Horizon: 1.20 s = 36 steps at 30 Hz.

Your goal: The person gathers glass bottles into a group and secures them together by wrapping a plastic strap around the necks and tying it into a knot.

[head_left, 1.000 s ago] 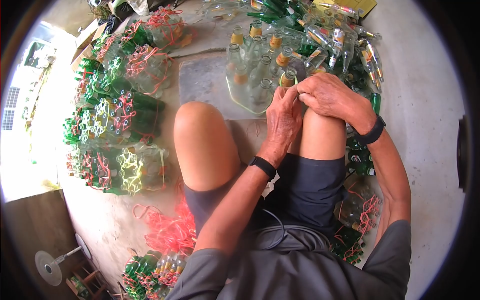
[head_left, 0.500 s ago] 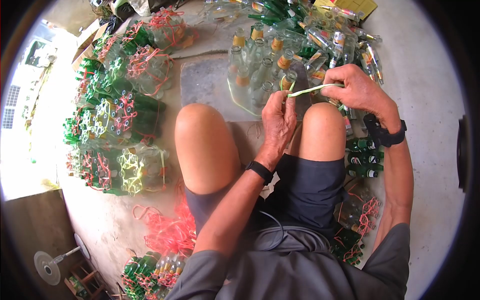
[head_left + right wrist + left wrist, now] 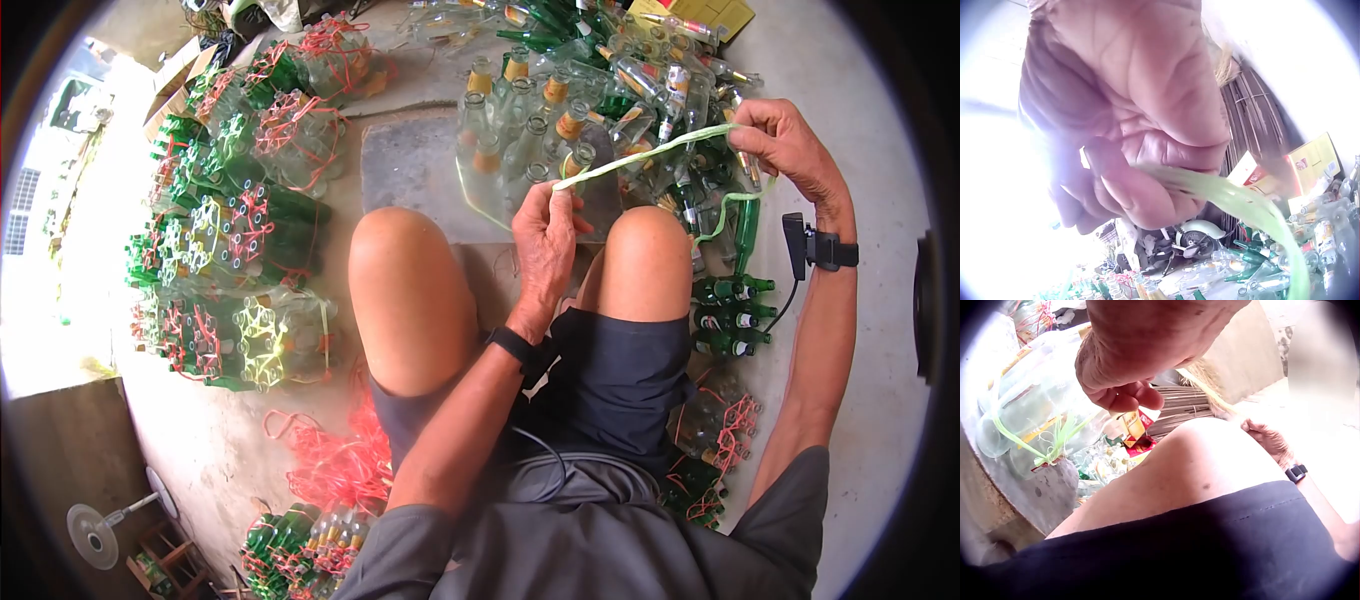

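A strip of light green plastic twine (image 3: 655, 150) stretches between my two hands in the head view. My left hand (image 3: 545, 240) pinches its near end between thumb and forefinger, close to the clear glass bottles (image 3: 523, 145). Out to the right, my right hand (image 3: 790, 150) grips the far part, and a loose tail hangs below it. In the right wrist view the twine (image 3: 1260, 209) runs out from the curled fingers (image 3: 1166, 206). More green twine rings the upright bottle group; the left wrist view shows a frayed tuft (image 3: 1054, 450) of it at the bottles.
The bottles stand on a grey slab (image 3: 405, 165). A heap of loose bottles (image 3: 640, 75) lies beyond, near a yellow carton (image 3: 735, 15). Tied bottle bundles (image 3: 225, 230) line the left side. Red twine (image 3: 345, 450) is piled by the left thigh.
My right hand has moved away to the right and up, drawing out the green twine from beside the left hand. The left hand has shifted slightly left and down.
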Tool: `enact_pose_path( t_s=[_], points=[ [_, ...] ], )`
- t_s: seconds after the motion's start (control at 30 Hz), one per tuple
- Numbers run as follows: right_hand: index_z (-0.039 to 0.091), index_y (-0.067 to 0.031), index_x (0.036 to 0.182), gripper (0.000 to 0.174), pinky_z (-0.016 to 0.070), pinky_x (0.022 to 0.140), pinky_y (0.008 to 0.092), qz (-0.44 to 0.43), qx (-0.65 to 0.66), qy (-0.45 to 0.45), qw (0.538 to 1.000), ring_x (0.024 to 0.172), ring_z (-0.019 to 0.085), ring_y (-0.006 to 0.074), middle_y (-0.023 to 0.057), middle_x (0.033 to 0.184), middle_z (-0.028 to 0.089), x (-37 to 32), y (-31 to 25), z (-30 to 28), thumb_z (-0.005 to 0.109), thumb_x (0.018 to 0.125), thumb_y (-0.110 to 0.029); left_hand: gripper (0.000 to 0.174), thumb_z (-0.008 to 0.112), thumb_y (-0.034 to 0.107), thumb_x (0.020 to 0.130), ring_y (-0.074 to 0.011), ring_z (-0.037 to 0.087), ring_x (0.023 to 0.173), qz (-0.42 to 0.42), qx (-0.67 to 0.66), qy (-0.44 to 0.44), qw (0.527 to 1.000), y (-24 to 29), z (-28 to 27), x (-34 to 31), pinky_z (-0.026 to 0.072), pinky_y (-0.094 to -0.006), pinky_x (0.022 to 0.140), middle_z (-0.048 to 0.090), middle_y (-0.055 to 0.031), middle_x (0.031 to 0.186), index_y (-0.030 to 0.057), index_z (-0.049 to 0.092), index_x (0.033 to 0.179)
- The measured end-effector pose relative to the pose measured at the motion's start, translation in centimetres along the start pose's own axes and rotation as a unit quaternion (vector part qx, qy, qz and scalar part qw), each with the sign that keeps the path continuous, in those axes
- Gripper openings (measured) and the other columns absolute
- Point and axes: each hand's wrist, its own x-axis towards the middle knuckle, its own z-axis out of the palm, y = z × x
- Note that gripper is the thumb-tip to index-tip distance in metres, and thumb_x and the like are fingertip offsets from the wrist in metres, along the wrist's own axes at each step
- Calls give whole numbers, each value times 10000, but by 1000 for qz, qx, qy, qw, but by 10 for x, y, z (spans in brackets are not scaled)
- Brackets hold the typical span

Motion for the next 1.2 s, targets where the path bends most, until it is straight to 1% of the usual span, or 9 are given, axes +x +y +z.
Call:
enact_pose_path(
  t_s=[0.13, 0.23, 0.4, 0.53, 0.6, 0.77, 1.0, 1.03, 1.2],
  points=[
    [621, -107, 801, 271, 285, 451, 202, 2, 23, 17, 1000, 508, 381, 3, -76, 662, 523, 9, 4, -14, 692, 979, -299, 302, 533, 251, 1074, -158, 655, 704, 1, -13, 11, 1000, 1, -3, -1, 515, -301, 669, 680, -82, 965, -28, 646, 1107],
    [663, -109, 833, 295, 289, 453, 193, -21, 28, 37, 999, 503, 354, -10, -105, 648, 461, 22, 2, -18, 707, 985, -358, 308, 538, 258, 1071, -157, 646, 705, -5, -26, 19, 999, 7, -1, -5, 511, -299, 681, 676, -75, 966, -27, 653, 1092],
    [709, -99, 880, 291, 244, 476, 204, -35, -25, 25, 999, 530, 345, -9, -107, 676, 490, 56, -5, -12, 666, 1020, -351, 331, 551, 294, 1078, -140, 620, 704, -12, -42, 43, 998, 8, -5, -8, 495, -287, 669, 667, -58, 939, -16, 666, 1071],
    [731, -78, 926, 296, 285, 548, 213, -65, -54, 16, 996, 606, 398, -3, -100, 687, 503, 88, -23, 13, 651, 1028, -345, 341, 553, 309, 1089, -122, 592, 694, 5, -67, 69, 995, 4, -10, -9, 478, -273, 645, 659, -48, 889, -6, 671, 1030],
    [737, -68, 943, 289, 302, 564, 228, -154, -65, 32, 985, 616, 401, 9, -97, 688, 501, 111, -15, 25, 648, 1029, -329, 332, 556, 302, 1091, -117, 580, 684, 6, -76, 81, 994, 3, -11, -9, 471, -268, 633, 651, -41, 864, -1, 672, 1021],
    [715, -14, 987, 248, 413, 659, 251, -173, -104, 25, 979, 738, 497, 32, -60, 773, 581, 145, -37, 55, 632, 1041, -241, 304, 574, 294, 1092, -101, 542, 653, 14, -91, 110, 990, 2, -20, -6, 452, -263, 602, 615, -15, 784, 20, 683, 1018],
    [712, 11, 1013, 235, 480, 736, 268, -277, -93, 9, 956, 793, 557, 67, -22, 799, 641, 189, -67, 87, 644, 1037, -212, 264, 581, 277, 1089, -83, 518, 621, 13, -125, 157, 980, 2, -28, 4, 419, -245, 559, 586, 9, 743, 43, 689, 1034],
    [716, 5, 1035, 233, 498, 752, 284, -265, -118, 3, 957, 797, 578, 83, -1, 795, 659, 202, -64, 89, 650, 1035, -218, 255, 582, 271, 1087, -80, 515, 612, 5, -119, 166, 979, 3, -30, 6, 412, -240, 548, 585, 10, 745, 46, 689, 1033],
    [725, -4, 1049, 240, 507, 724, 306, -311, -116, 17, 943, 758, 581, 91, 32, 776, 670, 231, -70, 116, 657, 1031, -233, 236, 581, 260, 1084, -77, 519, 601, 6, -118, 202, 972, 3, -33, 14, 403, -237, 535, 581, 10, 743, 58, 689, 1029]
  ],
)
